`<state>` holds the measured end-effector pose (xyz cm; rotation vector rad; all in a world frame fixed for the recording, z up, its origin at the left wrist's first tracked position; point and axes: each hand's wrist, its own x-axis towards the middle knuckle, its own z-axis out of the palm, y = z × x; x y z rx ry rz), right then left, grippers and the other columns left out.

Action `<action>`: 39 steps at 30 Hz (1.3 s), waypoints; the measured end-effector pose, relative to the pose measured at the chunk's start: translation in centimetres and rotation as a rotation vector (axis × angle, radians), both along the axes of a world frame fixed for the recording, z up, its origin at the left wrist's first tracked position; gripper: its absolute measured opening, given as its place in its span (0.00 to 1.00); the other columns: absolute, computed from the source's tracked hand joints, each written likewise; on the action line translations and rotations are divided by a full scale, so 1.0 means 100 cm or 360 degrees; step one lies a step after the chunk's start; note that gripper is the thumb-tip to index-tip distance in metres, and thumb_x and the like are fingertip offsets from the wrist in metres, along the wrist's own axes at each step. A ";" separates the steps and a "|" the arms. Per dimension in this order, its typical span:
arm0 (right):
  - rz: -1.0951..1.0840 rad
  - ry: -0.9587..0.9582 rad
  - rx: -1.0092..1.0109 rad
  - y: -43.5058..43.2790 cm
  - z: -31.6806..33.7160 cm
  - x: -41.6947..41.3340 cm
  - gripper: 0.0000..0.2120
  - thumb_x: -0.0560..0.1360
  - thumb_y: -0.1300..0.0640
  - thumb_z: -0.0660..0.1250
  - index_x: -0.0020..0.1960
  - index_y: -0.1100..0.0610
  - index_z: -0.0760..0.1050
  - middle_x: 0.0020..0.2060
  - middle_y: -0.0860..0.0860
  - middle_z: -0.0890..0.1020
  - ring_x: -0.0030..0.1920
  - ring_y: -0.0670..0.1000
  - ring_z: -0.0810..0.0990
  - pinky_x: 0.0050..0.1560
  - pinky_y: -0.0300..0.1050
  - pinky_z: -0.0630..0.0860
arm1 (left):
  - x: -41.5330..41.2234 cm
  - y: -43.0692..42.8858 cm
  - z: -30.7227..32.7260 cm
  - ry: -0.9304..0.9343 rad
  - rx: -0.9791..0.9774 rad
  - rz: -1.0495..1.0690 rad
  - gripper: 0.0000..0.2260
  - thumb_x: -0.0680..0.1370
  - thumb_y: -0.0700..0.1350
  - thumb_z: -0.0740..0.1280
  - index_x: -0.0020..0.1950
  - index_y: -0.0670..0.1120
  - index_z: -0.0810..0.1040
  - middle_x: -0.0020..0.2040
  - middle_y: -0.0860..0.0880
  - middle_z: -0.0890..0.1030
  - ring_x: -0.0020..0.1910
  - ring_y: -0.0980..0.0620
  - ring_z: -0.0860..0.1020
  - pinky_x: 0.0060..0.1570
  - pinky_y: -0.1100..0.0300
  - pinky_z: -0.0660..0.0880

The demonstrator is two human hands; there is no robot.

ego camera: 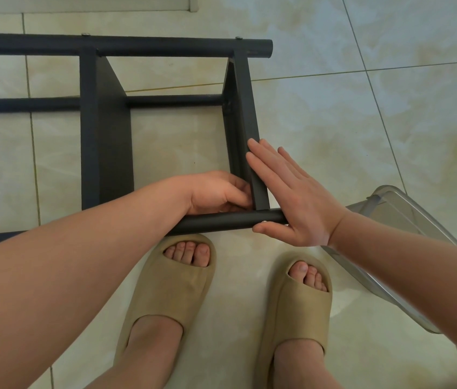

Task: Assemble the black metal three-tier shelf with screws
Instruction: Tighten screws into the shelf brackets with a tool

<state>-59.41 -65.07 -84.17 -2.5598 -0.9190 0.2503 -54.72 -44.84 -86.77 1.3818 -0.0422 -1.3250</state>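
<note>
Bright even daylight, soft shadows, sharp focus, wide-angle edge bending

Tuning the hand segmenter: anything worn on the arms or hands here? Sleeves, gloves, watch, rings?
Nothing worn that shows. The left forearm and right forearm are bare to the frame edge, no sleeves. No gloves on the left hand or right hand, no watch or strap at either wrist, no rings on the fingers in view.

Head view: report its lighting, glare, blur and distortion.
Head view: soft, even light with faint shadows; mild sheen on the glossy cream floor tiles; grout lines bow slightly from wide-angle distortion; the black metal shelf frame, left hand and right hand are sharp.
</note>
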 end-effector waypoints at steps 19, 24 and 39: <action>0.0000 0.0003 -0.0004 0.000 0.000 0.000 0.46 0.78 0.36 0.61 0.81 0.67 0.52 0.82 0.61 0.51 0.82 0.59 0.46 0.80 0.63 0.51 | 0.001 -0.002 0.003 0.0057 -0.0093 0.0049 0.08 0.77 0.30 0.62 0.49 0.40 0.78 0.41 0.45 0.82 0.38 0.51 0.82 0.41 0.60 0.78; -0.0002 -0.0003 -0.0001 0.001 0.000 0.000 0.46 0.78 0.36 0.61 0.81 0.67 0.52 0.82 0.61 0.51 0.82 0.59 0.47 0.80 0.63 0.51 | 0.000 0.000 0.003 0.0056 0.0017 -0.0023 0.10 0.70 0.40 0.69 0.49 0.40 0.83 0.48 0.38 0.84 0.51 0.39 0.81 0.61 0.45 0.75; -0.0005 -0.0007 0.0003 0.001 0.000 0.000 0.46 0.78 0.36 0.61 0.81 0.67 0.52 0.82 0.61 0.52 0.82 0.59 0.47 0.80 0.63 0.51 | 0.001 -0.001 0.000 0.0008 -0.0048 0.0064 0.10 0.77 0.29 0.63 0.46 0.41 0.81 0.39 0.45 0.83 0.37 0.51 0.82 0.44 0.60 0.79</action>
